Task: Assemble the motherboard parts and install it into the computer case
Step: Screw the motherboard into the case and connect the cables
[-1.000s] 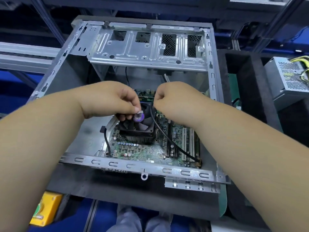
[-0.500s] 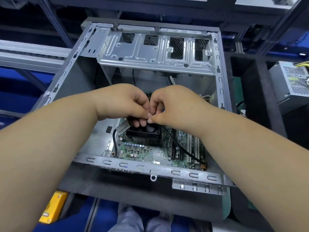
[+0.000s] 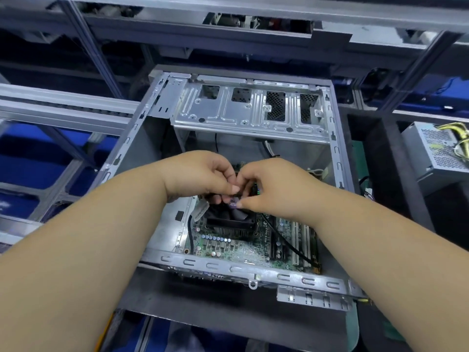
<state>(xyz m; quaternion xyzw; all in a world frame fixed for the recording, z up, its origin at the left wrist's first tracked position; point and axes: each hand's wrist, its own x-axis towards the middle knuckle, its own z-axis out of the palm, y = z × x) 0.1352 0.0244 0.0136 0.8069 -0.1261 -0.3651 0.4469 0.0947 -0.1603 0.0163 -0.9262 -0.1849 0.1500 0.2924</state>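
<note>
Grey sheet metal forms the near rail of the open computer case (image 3: 228, 269). Just behind it the green motherboard (image 3: 236, 250) lies flat on the case floor, with a black cable (image 3: 286, 243) running across its right part and a black cooler fan (image 3: 229, 221) at its middle. Above the fan the left hand (image 3: 200, 174) and right hand (image 3: 274, 186) meet, fingers curled, together pinching a small purple piece (image 3: 233, 205). Farther back sits the perforated drive bracket (image 3: 251, 110). A grey power supply (image 3: 436, 148) rests well apart on the right.
</note>
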